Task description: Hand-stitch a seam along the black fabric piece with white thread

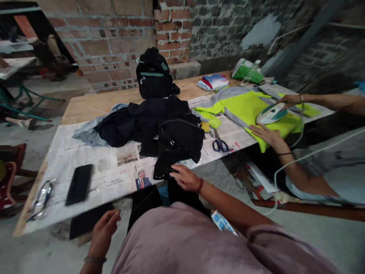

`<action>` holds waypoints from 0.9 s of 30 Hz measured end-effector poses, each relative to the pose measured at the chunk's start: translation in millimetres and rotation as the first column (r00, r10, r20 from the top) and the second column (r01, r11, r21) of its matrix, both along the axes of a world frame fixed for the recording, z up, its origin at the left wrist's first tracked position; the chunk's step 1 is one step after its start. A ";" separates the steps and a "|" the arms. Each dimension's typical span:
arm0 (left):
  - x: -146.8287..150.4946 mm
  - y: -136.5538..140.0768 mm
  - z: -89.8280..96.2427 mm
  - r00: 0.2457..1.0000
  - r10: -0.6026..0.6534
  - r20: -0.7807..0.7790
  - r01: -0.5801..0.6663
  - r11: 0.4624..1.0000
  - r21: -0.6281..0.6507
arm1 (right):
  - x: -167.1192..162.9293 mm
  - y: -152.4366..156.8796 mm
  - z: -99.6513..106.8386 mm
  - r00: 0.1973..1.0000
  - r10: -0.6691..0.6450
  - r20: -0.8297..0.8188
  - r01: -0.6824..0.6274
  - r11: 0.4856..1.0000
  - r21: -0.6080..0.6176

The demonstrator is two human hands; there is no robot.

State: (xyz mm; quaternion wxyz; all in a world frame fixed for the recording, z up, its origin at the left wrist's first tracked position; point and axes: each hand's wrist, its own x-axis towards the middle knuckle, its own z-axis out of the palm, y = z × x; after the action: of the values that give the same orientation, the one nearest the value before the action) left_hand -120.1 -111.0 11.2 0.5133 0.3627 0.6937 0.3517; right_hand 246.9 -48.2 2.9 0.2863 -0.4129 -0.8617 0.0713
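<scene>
My right hand [186,178] pinches the near edge of a black garment [182,139] that lies bunched at the table's front edge. Small pale marks run along the edge beside my fingertips. My left hand [107,228] is held low, off the table, with thumb and fingers pressed together. A thin thread [146,199] stretches from near the garment's edge down toward those fingertips; a needle, if there is one, is too small to make out. More dark cloth [137,121] and a light blue-grey cloth [85,133] lie behind and left of the garment.
Newspaper [111,182] covers the table, with a phone [80,184], glasses [42,199] and scissors [219,142] on it. A black backpack [154,76] stands behind. On the right, another person's hands [265,135] work an iron [272,113] over a yellow-grey garment [242,104]; its cord [313,154] hangs nearby.
</scene>
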 end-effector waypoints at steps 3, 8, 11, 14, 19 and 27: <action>-0.1 -5.1 -4.0 0.991 0.050 0.125 -0.051 0.999 0.004 | 47.4 -15.1 4.1 0.960 -0.273 -0.061 0.271 0.962 -0.036; 2.3 -9.4 -10.0 0.959 0.129 0.253 -0.141 0.990 0.027 | 145.2 18.0 7.4 0.464 -0.885 -0.041 0.877 0.465 -0.124; 4.7 -13.6 -13.3 0.946 0.156 0.285 -0.168 0.986 0.016 | 177.4 39.4 0.9 0.414 -0.898 0.149 0.905 0.389 -0.171; 6.1 -20.1 -18.0 0.942 0.164 0.292 -0.176 0.984 0.015 | 185.5 45.0 -7.6 0.402 -0.845 0.353 0.916 0.378 -0.139; 7.8 -23.3 -25.2 0.944 0.148 0.294 -0.152 0.988 -0.008 | 178.4 37.0 -5.6 0.402 -0.720 0.566 0.900 0.425 -0.098; 6.8 -18.3 -27.1 0.940 0.150 0.306 -0.150 0.988 -0.023 | 172.7 10.8 11.6 0.488 -0.736 0.469 0.836 0.240 -0.493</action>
State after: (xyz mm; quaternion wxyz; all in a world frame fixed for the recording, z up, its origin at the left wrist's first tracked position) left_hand -113.3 -129.4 -15.9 0.5864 0.2500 0.6311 0.4420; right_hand 419.6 -37.5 14.5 0.0522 -0.8634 -0.4632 0.1929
